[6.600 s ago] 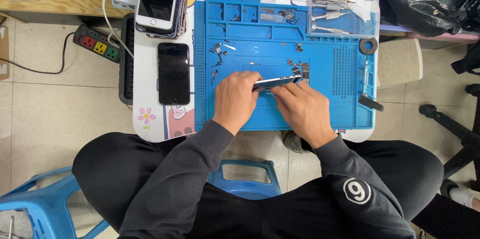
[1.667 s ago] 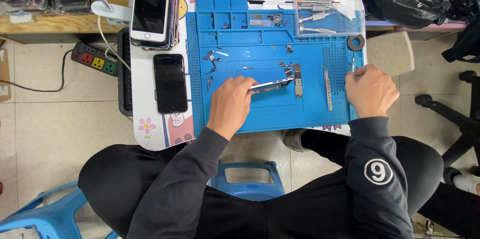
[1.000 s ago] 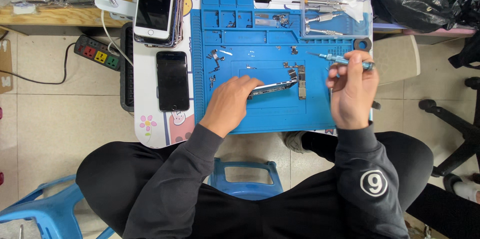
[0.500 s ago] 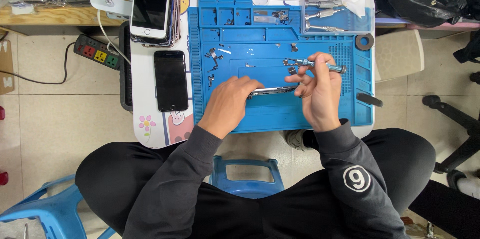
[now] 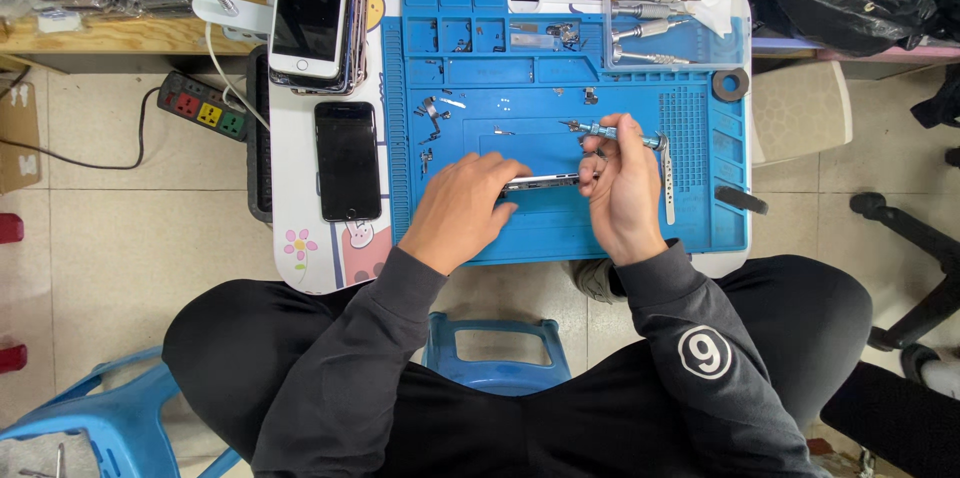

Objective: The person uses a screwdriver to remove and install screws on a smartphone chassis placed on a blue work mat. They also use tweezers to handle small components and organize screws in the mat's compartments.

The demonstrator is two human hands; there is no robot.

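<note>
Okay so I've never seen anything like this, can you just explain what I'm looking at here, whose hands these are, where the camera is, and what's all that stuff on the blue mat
There is no machine here: a seated person works with two bare hands. The single picture comes from a camera worn on that person's head, looking straight down, so you see their dark sleeves and lap at the bottom.

The surface is a small white table covered mostly by a blue work mat with little compartments along its top edge. The left hand presses down on a thin opened phone lying on the mat. The right hand holds a slim blue screwdriver above it.

Small loose metal parts lie scattered on the mat. A clear tray at top right holds more screwdrivers. To the left sit a black phone and a stack of phones.
</note>
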